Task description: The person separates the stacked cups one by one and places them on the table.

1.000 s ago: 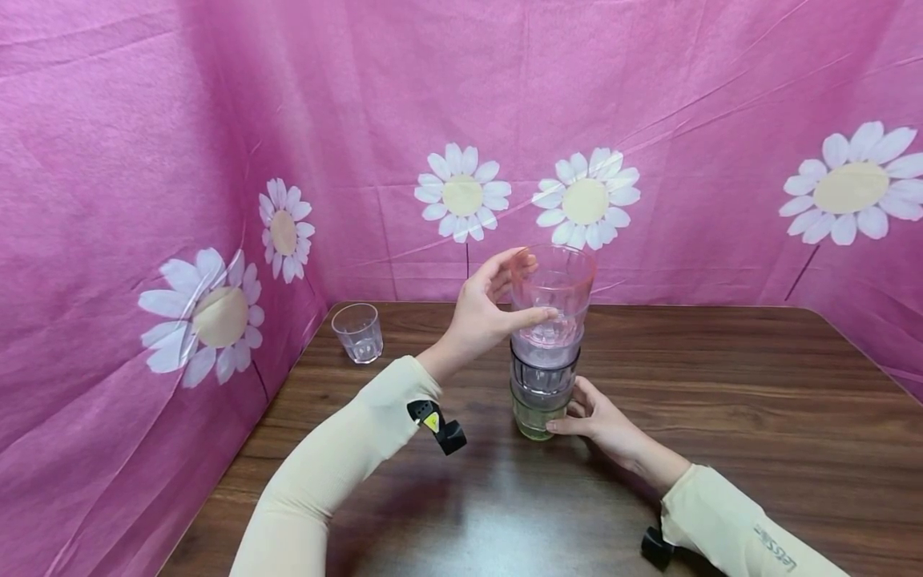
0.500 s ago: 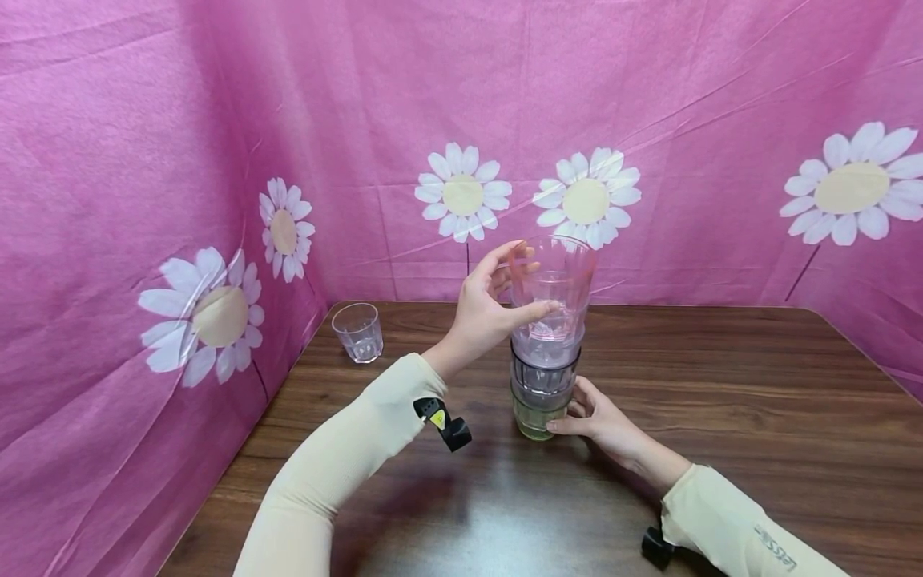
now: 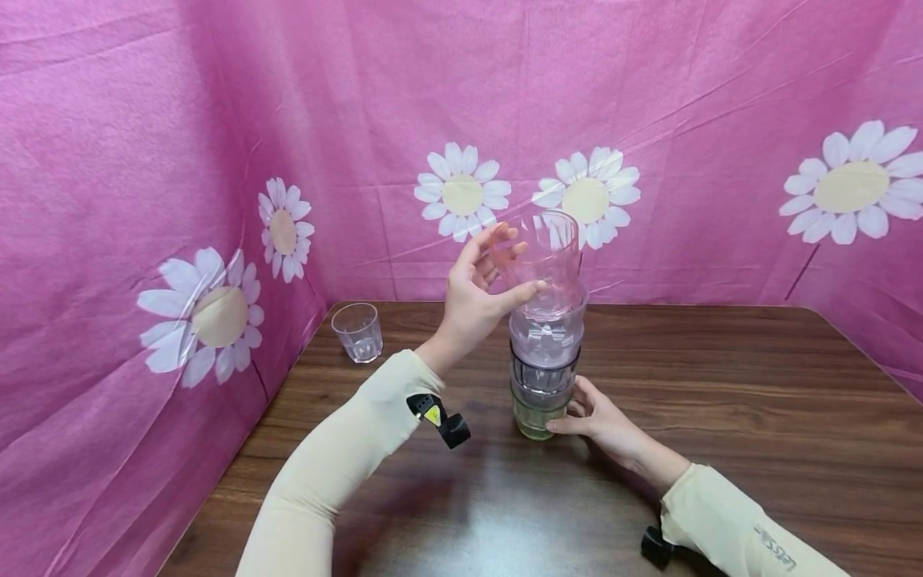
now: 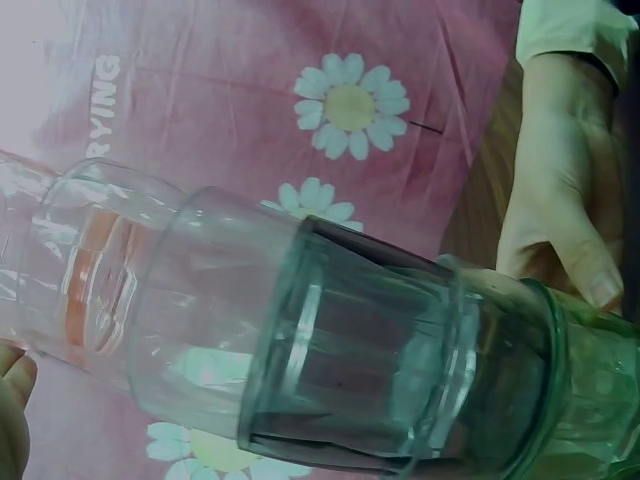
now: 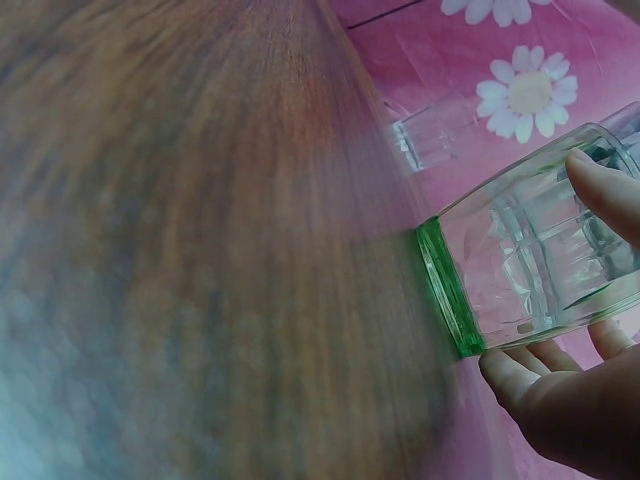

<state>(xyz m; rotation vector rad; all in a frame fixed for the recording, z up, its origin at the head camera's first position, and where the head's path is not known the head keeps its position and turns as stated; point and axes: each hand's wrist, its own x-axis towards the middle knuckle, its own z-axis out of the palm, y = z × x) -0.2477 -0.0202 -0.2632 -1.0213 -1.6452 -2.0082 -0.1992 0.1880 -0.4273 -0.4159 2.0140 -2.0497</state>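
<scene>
A nested stack of glasses stands upright near the table's middle. At its foot is a green glass [image 3: 532,425]; above it show a dark-rimmed smoky glass [image 3: 544,378] and a pale clear glass [image 3: 544,343]. My left hand [image 3: 472,300] grips a pink glass [image 3: 551,268] at the top, thumb in front and fingers behind. This pink glass leans left, its base overlapping the mouth of the clear one. Low down, my right hand [image 3: 609,433] holds the green glass, thumb and fingers on opposite sides, as the right wrist view also shows.
Alone at the table's back left stands another clear glass [image 3: 360,340]. The wooden table [image 3: 721,377] meets a pink cloth [image 3: 375,96] with printed daisies at the back and left side.
My left hand has raised the pink glass out of the stack, tipping it to the left. More of the clear glass beneath now shows. The right hand has stayed in place.
</scene>
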